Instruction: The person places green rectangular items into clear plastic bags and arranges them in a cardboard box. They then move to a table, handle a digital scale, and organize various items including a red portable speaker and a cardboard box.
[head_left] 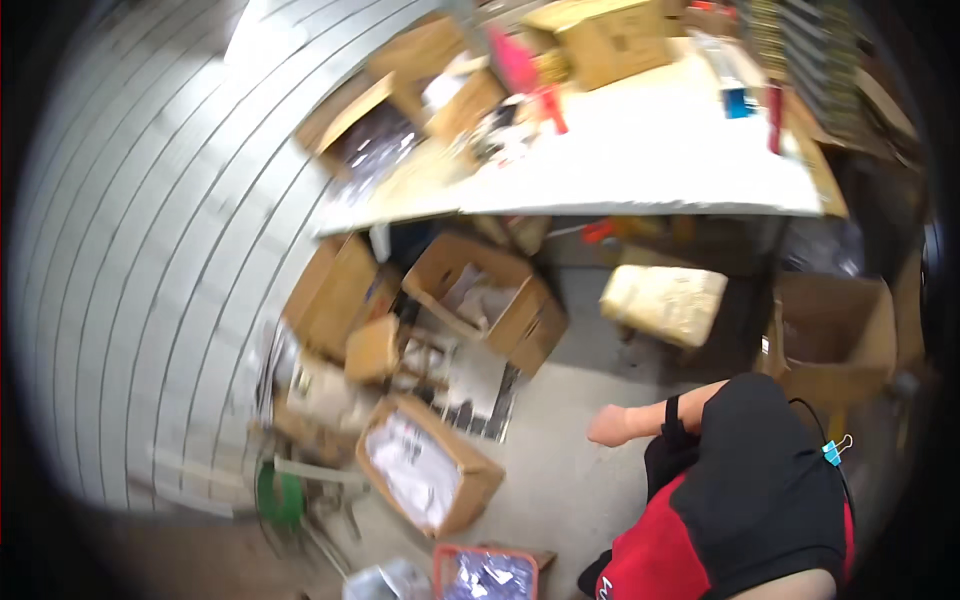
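At the right of centre, my right hand [611,425] points leftward over the grey floor. Its fingers look curled together, though blur softens them, and nothing shows in them. A black strap [674,413] circles the forearm just behind the hand. My red and black clothing [760,480] fills the lower right, with a blue binder clip [832,453] on a thin black cable against it. My left hand is outside the picture. Closest ahead of the visible hand stands a low stool with a pale, worn padded top [665,300], apart from it.
A white-topped table [660,165] spans the back, carrying cartons [612,45] and loose items. Open cardboard boxes stand under it [530,310], on the floor at left [470,490] and at right [845,370]. A red basket [440,572] with clear-wrapped items sits at the bottom. A slatted wall [170,250] bounds the left.
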